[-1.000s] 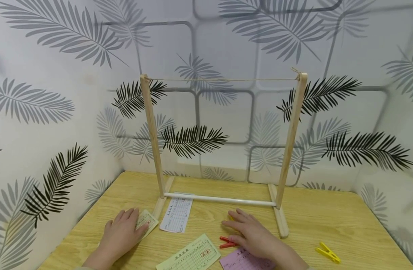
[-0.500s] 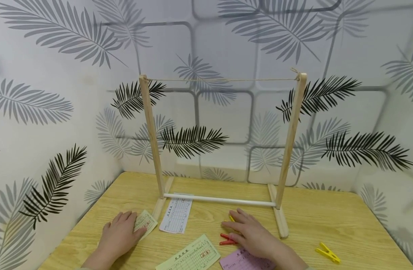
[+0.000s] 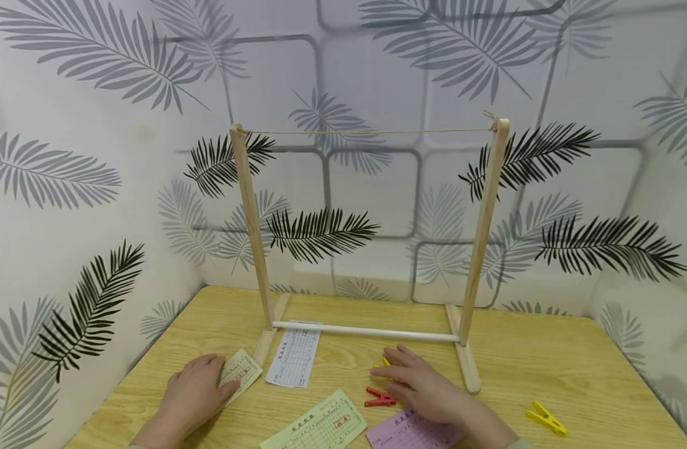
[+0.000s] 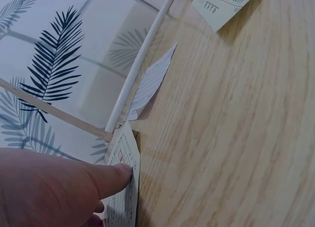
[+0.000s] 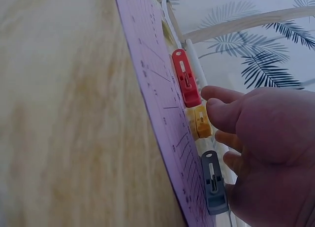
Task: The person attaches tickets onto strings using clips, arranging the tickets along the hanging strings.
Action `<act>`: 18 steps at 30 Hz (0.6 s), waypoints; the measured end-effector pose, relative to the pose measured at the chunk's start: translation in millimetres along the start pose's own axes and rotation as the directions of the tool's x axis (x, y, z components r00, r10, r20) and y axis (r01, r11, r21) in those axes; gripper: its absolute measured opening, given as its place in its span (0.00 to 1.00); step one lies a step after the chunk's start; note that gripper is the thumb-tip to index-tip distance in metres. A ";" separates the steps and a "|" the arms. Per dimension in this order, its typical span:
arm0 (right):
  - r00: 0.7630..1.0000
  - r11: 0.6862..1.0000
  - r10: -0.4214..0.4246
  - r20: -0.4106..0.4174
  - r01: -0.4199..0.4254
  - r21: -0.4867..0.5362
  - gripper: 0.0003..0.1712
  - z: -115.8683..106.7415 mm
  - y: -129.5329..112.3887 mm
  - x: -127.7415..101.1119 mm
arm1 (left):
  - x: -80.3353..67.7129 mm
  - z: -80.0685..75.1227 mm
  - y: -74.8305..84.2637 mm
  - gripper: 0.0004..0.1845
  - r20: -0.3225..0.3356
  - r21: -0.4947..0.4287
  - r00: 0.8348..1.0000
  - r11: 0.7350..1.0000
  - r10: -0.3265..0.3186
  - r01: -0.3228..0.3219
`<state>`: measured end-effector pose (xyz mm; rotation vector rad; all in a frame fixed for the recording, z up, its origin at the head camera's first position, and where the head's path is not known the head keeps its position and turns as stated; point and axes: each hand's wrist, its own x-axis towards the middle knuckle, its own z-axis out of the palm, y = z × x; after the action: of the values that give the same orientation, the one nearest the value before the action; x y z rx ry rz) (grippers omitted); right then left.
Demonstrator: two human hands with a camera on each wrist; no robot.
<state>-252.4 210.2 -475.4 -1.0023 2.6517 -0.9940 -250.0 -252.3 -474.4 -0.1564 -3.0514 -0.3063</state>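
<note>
At the left of the head view, my left hand (image 3: 194, 393) holds a pale green printed slip (image 3: 240, 376), the thumb across its printed face. The left wrist view has fingertips behind that slip's edge. My right hand (image 3: 424, 386) hovers with loose fingers over a pink slip (image 3: 402, 431) and several clothespins. A red clothespin (image 3: 379, 397) lies just left of its thumb, and a yellow one (image 3: 385, 362) is partly covered by the fingers. A grey clothespin (image 5: 214, 182) appears under the palm in the right wrist view. Nothing is gripped in that hand.
A wooden frame (image 3: 484, 249) with a string (image 3: 371, 131) across its top and a white bar (image 3: 366, 332) below stands at the back. A white slip (image 3: 295, 358) and a larger green slip (image 3: 321, 424) lie before it. Another yellow clothespin (image 3: 547, 419) lies at right.
My left hand has shifted slightly left and down, baring more of the small green slip. My right hand has drawn a little away from the red clothespin, which now shows fully.
</note>
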 end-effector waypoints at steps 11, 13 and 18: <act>0.999 0.999 -0.039 0.007 0.039 0.004 0.20 -0.8 5.2 -1.9 | 0.9 -0.8 0.8 0.32 -0.016 0.005 1.000 1.000 -0.003 0.003; 0.999 0.999 -0.044 0.003 0.044 0.000 0.20 -1.0 5.1 -2.2 | 1.2 -0.9 1.0 0.32 -0.022 0.003 1.000 1.000 -0.014 0.014; 0.999 0.999 -0.050 -0.002 0.050 -0.011 0.20 -1.0 6.6 -2.5 | 2.8 -1.7 0.3 0.34 -0.017 0.006 0.999 0.999 -0.041 0.041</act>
<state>-254.4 216.0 -479.0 -1.0747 2.6495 -0.9921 -252.7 -252.1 -472.5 -0.0903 -3.0413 -0.2992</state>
